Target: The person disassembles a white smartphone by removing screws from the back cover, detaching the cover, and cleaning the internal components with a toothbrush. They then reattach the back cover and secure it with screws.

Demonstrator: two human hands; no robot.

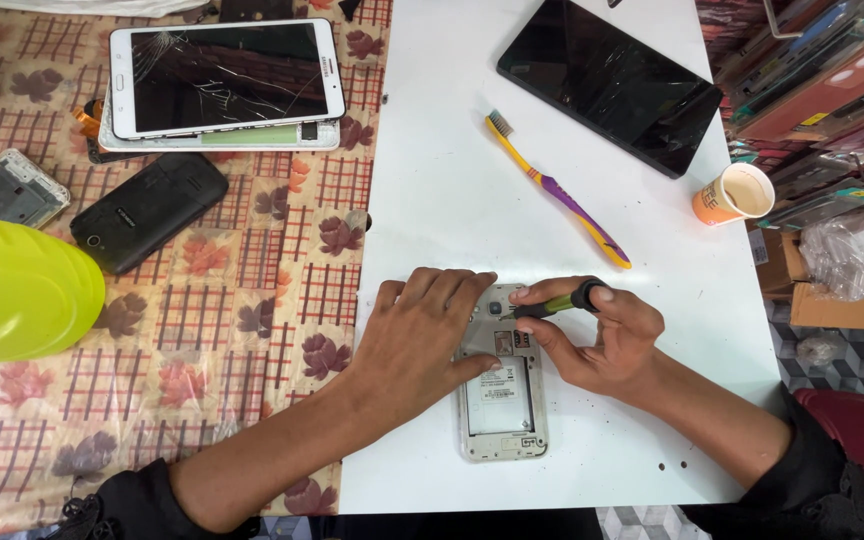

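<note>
An opened smartphone (505, 410) lies back-side up on the white board (452, 180), its battery bay and inner frame exposed. My left hand (417, 335) rests flat over the phone's upper left part and presses it down. My right hand (602, 335) pinches a small screwdriver (557, 303) with a green and black handle; its tip touches the phone's top edge near the camera.
A yellow and purple toothbrush (557, 190), a dark tablet (612, 80) and an orange paper cup (734, 194) lie farther back on the board. On the patterned cloth to the left sit a cracked white tablet (222, 80), a black phone (149, 210), a phone frame (7, 188) and a lime-green rounded object (12, 290).
</note>
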